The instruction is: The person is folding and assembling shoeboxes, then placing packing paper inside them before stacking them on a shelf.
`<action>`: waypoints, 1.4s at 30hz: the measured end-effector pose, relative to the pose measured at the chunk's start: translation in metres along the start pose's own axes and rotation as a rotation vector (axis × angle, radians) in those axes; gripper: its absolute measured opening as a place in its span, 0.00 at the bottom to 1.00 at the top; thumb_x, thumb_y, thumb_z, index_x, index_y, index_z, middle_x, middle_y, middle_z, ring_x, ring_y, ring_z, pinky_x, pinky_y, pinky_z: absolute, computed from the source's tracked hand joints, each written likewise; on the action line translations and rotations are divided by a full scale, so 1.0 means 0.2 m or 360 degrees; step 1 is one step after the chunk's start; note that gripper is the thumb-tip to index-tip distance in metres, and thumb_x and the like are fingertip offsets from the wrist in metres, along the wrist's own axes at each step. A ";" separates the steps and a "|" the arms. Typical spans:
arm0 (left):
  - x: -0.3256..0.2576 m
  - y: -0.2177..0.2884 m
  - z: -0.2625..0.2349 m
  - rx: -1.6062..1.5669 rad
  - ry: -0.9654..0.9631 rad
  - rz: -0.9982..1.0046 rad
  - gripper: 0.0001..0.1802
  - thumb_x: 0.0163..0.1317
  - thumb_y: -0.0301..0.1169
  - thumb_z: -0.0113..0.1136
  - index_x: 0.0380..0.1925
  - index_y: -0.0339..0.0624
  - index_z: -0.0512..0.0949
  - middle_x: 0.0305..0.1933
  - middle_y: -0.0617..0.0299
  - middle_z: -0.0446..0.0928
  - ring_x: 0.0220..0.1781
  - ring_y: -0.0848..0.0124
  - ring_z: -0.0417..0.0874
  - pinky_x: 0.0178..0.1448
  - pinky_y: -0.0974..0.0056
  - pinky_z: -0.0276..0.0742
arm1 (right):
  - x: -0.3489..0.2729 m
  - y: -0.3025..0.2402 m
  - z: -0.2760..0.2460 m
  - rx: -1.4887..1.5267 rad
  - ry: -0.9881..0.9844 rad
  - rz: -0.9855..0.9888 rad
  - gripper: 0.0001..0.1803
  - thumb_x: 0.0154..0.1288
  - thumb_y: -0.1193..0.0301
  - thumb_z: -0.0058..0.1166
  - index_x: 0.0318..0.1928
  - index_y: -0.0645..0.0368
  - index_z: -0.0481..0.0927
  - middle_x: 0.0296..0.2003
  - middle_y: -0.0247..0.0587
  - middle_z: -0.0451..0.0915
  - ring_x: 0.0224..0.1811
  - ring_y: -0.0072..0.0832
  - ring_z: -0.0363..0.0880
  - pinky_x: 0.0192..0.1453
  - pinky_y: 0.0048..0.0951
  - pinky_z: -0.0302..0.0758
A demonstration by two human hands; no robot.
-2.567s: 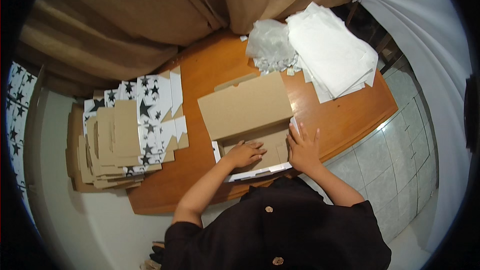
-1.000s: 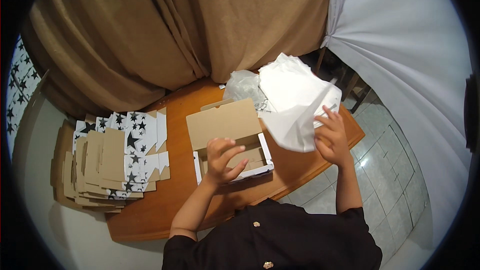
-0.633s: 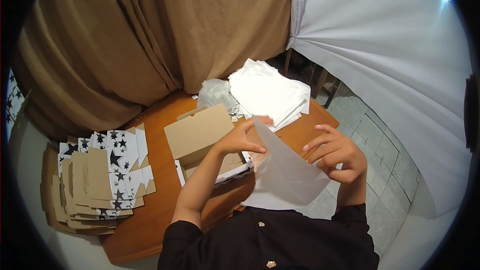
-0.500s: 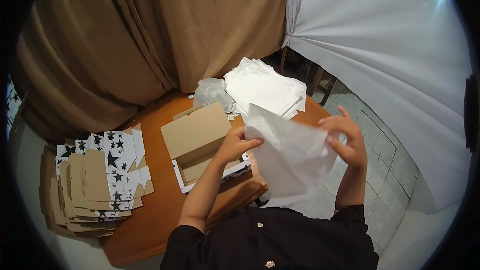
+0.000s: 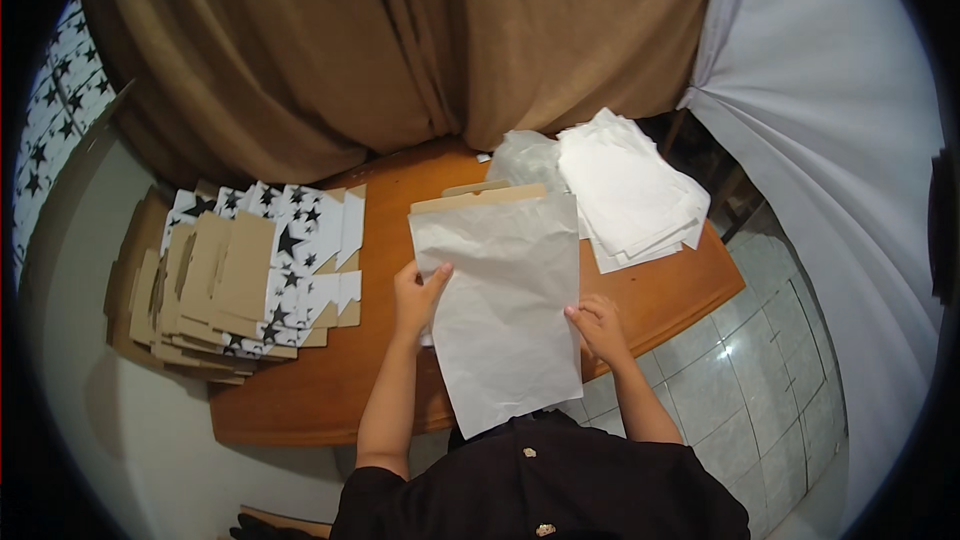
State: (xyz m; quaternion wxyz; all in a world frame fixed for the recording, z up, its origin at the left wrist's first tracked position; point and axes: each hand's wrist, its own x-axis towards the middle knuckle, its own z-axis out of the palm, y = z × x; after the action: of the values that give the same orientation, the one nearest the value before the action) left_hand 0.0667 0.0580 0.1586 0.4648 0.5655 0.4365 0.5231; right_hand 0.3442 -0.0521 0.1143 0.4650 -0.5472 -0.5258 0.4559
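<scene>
A sheet of thin white paper [image 5: 505, 315] is stretched between my hands, above an open cardboard box. My left hand [image 5: 418, 292] pinches its left edge, thumb on top. My right hand [image 5: 597, 325] grips the right edge between thumb and fingers. Behind the sheet, the box's brown lid [image 5: 480, 197] shows only along its top; the rest of the box is hidden under the paper. The sheet's lower end hangs past the table edge near my dark shirt.
Flattened brown cardboard boxes [image 5: 245, 270] with black stars on white are piled at the table's left. A stack of white paper sheets [image 5: 630, 185] lies at the back right beside a clear plastic bag [image 5: 525, 158]. Brown curtains [image 5: 400, 50] hang behind the wooden table [image 5: 290, 405].
My hands have carried the paper leftward, from the table's right side to over the open box. The sheet is now spread flatter and covers most of the box. The view has shifted too.
</scene>
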 end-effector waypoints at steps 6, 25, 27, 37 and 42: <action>0.21 -0.35 -0.11 0.1155 0.0307 0.0165 0.19 0.51 0.35 0.67 0.42 0.39 0.76 0.42 0.55 0.72 0.46 0.61 0.72 0.54 0.58 0.65 | 0.24 0.14 0.29 -0.1168 0.0610 -0.0182 0.11 0.57 0.62 0.57 0.26 0.55 0.80 0.40 0.34 0.73 0.55 0.35 0.63 0.60 0.69 0.37; 0.27 -0.70 0.20 0.1412 -0.2256 0.1090 0.28 0.70 0.50 0.28 0.68 0.58 0.52 0.72 0.52 0.47 0.74 0.55 0.47 0.73 0.47 0.42 | 0.34 0.20 0.28 -0.0950 0.0847 -0.0027 0.07 0.58 0.62 0.55 0.35 0.49 0.80 0.35 0.31 0.78 0.47 0.28 0.71 0.60 0.54 0.43; 0.27 -0.79 0.21 0.1470 -0.2286 0.1106 0.28 0.70 0.50 0.28 0.68 0.58 0.52 0.72 0.52 0.46 0.74 0.55 0.46 0.73 0.47 0.42 | 0.37 0.26 0.22 -0.0616 0.0780 0.0126 0.08 0.59 0.63 0.54 0.38 0.48 0.80 0.33 0.31 0.80 0.42 0.27 0.75 0.60 0.57 0.44; 0.30 -0.91 0.25 0.1338 -0.2387 0.0886 0.30 0.66 0.45 0.40 0.67 0.55 0.53 0.72 0.48 0.47 0.73 0.49 0.47 0.73 0.53 0.45 | 0.86 0.45 -0.08 -0.0568 0.0885 0.0206 0.09 0.57 0.65 0.53 0.36 0.53 0.82 0.25 0.33 0.80 0.29 0.24 0.78 0.55 0.42 0.57; 0.28 -0.65 0.19 0.0962 -0.2310 0.0085 0.25 0.65 0.43 0.44 0.58 0.41 0.67 0.63 0.46 0.65 0.66 0.51 0.62 0.68 0.55 0.57 | 1.10 0.49 -0.04 -0.1381 0.0607 0.0328 0.17 0.56 0.65 0.53 0.47 0.49 0.78 0.42 0.31 0.79 0.51 0.32 0.73 0.60 0.62 0.51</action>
State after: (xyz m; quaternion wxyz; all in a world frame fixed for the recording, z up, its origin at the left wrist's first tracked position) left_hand 0.1084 0.1348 0.0416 0.4470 0.8780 0.1332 -0.1074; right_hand 0.3731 0.1657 0.0172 0.2343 -0.8137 -0.5159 0.1298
